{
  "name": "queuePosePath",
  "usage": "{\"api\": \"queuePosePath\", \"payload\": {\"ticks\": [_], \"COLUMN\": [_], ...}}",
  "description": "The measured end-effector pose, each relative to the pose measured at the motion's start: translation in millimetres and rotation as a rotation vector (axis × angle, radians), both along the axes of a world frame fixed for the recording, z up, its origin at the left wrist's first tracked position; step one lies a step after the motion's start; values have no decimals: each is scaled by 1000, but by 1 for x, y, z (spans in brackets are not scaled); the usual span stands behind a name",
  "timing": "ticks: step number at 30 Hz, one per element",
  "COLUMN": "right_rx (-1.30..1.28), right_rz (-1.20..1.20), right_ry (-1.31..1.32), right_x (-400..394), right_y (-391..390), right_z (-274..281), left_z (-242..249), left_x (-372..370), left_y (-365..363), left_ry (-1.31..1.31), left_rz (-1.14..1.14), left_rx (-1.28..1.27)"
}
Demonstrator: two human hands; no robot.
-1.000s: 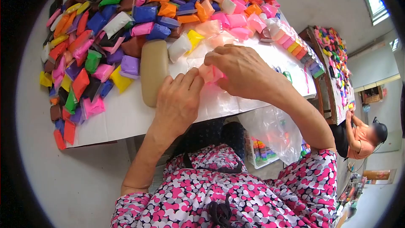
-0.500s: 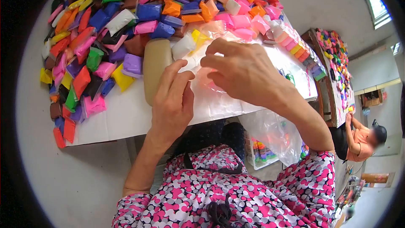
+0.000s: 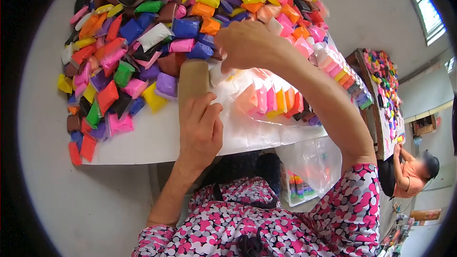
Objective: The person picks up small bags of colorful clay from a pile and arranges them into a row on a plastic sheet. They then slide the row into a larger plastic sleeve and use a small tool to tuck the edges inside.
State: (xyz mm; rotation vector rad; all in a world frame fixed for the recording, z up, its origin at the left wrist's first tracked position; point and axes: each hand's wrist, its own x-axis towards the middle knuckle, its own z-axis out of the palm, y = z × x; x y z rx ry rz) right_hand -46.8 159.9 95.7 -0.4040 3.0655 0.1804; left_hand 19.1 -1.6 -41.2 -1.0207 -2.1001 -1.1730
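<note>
Head view, only one: my left hand [image 3: 202, 131] lies flat, fingers loosely spread, palm down on a clear plastic sheet or bag [image 3: 247, 131] that covers the near edge of the white table [image 3: 138, 143]. Its fingertips reach the near end of a tan, rounded, oblong block [image 3: 193, 82], touching or just short of it, I cannot tell. My right hand [image 3: 247, 45] is raised over the table, fingers curled together at the far edge of the clear plastic; I cannot tell whether it pinches anything, grip side is hidden. Under that forearm, a row of small packets, peach, pink, orange, red, dark [image 3: 276, 102], stands on edge inside the clear plastic. Big heap of small coloured clay packets in plastic wrap [image 3: 143, 33] fills the far and left part of the table, just beside the tan block. Another clear bag with coloured pieces [image 3: 302, 171] hangs below the table edge. Far right, another person in an orange top [image 3: 412, 176] sits bent at a second table with coloured pieces [image 3: 381, 74].
</note>
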Motion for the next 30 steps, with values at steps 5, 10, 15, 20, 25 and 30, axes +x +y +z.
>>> {"api": "queuePosePath", "payload": {"ticks": [5, 10, 15, 20, 25, 30], "right_rx": [149, 164, 73, -210, -436, -471], "right_rz": [92, 153, 118, 175, 159, -1], "right_ry": [-133, -108, 45, 503, 210, 117], "right_x": [-24, -23, -14, 32, 98, 96], "right_y": [-10, -13, -9, 19, 27, 21], "right_z": [-32, -41, -30, 10, 18, -20], "left_z": [-3, -5, 6, 24, 8, 7], "left_x": [0, -3, -2, -2, -14, -13], "left_y": [-1, -1, 3, 6, 7, 9], "left_ry": [46, 46, 23, -7, 101, 21], "left_rz": [10, 3, -44, -181, -189, -185], "left_rx": [-77, -94, -63, -174, -235, -91]}}
